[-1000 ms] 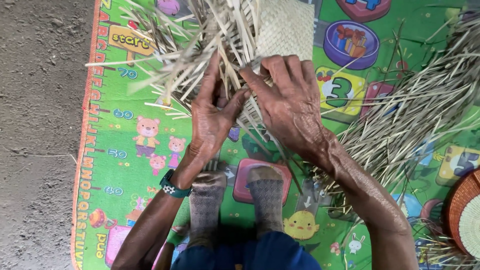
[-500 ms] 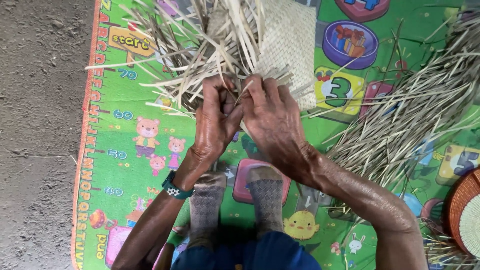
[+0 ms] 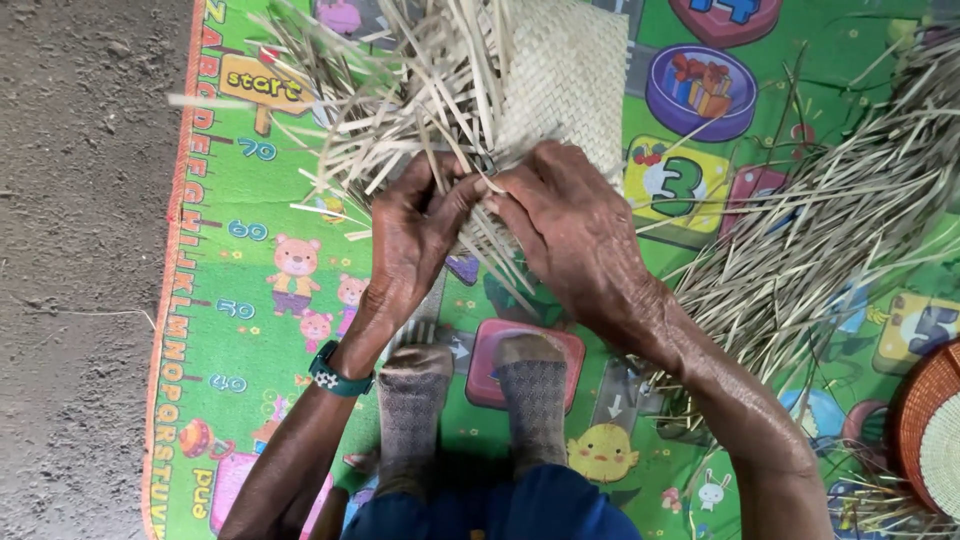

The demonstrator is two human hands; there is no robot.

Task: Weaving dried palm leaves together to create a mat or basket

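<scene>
Head view, looking down. My left hand [image 3: 415,235] and right hand [image 3: 570,225] meet at centre frame, thumbs nearly touching, fingers [image 3: 455,200] pinched narrow on pale loose strips [image 3: 400,110] at the edge of the woven mat piece [image 3: 570,70]. The finished weave sits in the upper middle; unwoven ends splay toward the upper left. All of it lies on a green play mat [image 3: 250,220] with cartoon animals, bare floor [image 3: 80,250] along the left. A heap of dry strips [image 3: 830,220] fills the right side. Socked feet [image 3: 470,400] show bottom centre; a round woven basket [image 3: 930,430] shows at lower right. A green wristband [image 3: 335,378] sits on my left wrist.
</scene>
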